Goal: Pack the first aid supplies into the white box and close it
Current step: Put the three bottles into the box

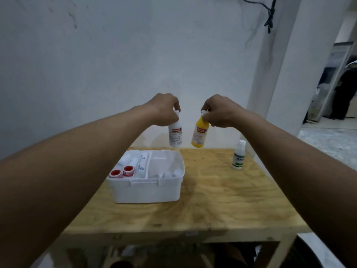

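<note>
The white box (148, 192) stands open on the wooden table (222, 200). Two red-and-white tape rolls (122, 172) sit in its left part, with white tubes and small bottles beside them. My left hand (166, 109) grips the cap of a white bottle (175, 135) and holds it in the air above the box's far edge. My right hand (220, 111) grips the cap of a yellow bottle (200, 135), hanging just right of the white one. A small white bottle with a green label (239, 155) stands upright at the table's far right.
A white wall rises directly behind the table. A pillar stands at the right, with a doorway beyond it where a person in dark clothes is partly in view. A black cable hangs on the wall at the upper right.
</note>
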`<state>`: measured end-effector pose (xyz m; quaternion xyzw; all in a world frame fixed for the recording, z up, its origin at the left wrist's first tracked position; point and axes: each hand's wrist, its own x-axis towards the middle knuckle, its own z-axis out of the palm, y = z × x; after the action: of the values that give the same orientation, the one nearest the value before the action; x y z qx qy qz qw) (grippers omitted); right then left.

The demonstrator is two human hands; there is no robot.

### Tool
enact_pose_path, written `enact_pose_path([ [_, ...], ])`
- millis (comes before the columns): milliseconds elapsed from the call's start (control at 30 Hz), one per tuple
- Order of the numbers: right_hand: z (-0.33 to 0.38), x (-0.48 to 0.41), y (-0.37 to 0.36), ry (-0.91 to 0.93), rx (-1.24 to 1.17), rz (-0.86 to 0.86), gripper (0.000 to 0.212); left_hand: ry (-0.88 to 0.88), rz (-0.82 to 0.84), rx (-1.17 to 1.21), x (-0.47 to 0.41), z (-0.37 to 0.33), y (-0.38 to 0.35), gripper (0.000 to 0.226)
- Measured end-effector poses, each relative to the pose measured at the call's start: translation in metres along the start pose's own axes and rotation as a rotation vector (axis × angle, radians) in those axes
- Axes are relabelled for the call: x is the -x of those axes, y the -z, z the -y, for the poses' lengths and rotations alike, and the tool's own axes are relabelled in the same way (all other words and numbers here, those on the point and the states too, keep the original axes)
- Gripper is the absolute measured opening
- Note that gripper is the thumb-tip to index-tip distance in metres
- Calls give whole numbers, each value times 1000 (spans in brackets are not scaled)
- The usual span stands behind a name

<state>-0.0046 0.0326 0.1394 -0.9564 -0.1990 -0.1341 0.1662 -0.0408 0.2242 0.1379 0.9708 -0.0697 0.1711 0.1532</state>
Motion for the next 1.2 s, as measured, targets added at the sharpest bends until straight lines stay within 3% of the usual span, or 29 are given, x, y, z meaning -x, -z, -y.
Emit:
enact_pose_path([
  [433, 53, -2, -22, 68, -99, 88, 25, 101, 73, 4, 36, 30, -6, 28],
  [1200, 59, -1, -70, 142, -3, 180, 29, 149, 263, -94, 45, 51, -63, 34],
])
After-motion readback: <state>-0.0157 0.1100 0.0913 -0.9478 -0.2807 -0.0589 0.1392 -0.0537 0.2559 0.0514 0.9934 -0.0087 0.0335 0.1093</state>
